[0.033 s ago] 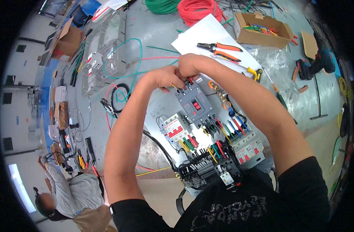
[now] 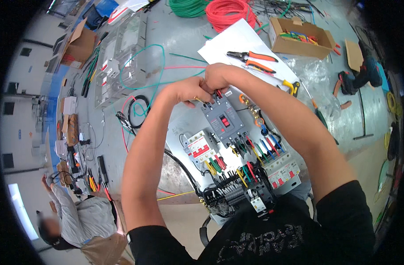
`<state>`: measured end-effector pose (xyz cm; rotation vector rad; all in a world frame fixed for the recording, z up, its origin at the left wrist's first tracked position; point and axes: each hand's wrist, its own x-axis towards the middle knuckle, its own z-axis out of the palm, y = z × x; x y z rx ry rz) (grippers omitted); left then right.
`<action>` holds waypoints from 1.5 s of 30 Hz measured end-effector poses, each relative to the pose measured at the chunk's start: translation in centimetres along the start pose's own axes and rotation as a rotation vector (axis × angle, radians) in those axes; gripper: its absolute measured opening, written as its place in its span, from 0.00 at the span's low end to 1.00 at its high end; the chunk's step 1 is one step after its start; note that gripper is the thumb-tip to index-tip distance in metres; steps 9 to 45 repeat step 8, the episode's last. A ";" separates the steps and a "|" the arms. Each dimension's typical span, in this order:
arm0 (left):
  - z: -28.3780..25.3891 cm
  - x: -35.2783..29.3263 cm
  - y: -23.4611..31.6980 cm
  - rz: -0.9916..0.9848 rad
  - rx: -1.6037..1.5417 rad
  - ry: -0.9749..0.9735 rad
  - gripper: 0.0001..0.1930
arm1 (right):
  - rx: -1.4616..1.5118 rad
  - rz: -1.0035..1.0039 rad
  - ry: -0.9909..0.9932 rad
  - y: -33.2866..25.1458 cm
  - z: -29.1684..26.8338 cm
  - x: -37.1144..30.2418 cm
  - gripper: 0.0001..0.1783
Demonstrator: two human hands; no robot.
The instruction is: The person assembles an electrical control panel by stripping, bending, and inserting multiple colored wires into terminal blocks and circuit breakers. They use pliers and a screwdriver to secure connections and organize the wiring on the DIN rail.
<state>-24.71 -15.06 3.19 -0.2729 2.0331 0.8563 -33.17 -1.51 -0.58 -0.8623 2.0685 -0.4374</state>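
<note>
Landmark: grey moulded-case breaker [image 2: 222, 118] with red toggle, mounted on a white backplate [image 2: 184, 128] lying on the grey table [image 2: 184, 39]

Left hand [image 2: 184, 90]: just above the breaker's top edge, fingers curled and pinched on a small brass-coloured part; exactly what is pinched cannot be told. Right hand [image 2: 217, 76]: touching the left hand, fingers closed over a red wire end [image 2: 218, 93] at the breaker's top terminals

Around the breaker:
- below left, a white and red breaker [image 2: 201, 148]
- below right, a row of white miniature breakers [image 2: 282, 170]
- directly below, coloured wires [image 2: 248, 152] in red, yellow, green and blue fanning down to black terminal blocks [image 2: 230, 192]
- right, brass lugs [image 2: 250, 108] on the backplate
- above right, white paper sheet [image 2: 237, 42] carrying two orange-handled pliers [image 2: 251, 56], [image 2: 260, 67]; a yellow-handled tool [image 2: 292, 86] at the sheet's lower corner
- far above, red wire coil [image 2: 230, 13] beside a green wire coil [image 2: 191, 6]
- upper right, open cardboard box [image 2: 301, 37] holding coloured pieces; beyond it a cordless drill [image 2: 358, 79]
- left, clear plastic enclosure [image 2: 120, 57] with a loose green wire [image 2: 151, 66] looped over it; black cable loop [image 2: 135, 110] below that

Obstruction: both forearms cross over the backplate, the right one hiding its right margin

Edges and room: table edge runs below the backplate, near the person's chest; bare table surface lies left of the breaker between the enclosure and the backplate. Another person [image 2: 78, 221] crouches well apart at lower left
</note>
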 end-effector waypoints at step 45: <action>3.8 -2.5 -9.2 0.402 -0.435 0.352 0.31 | 0.050 -0.123 -0.053 1.1 0.0 1.0 0.10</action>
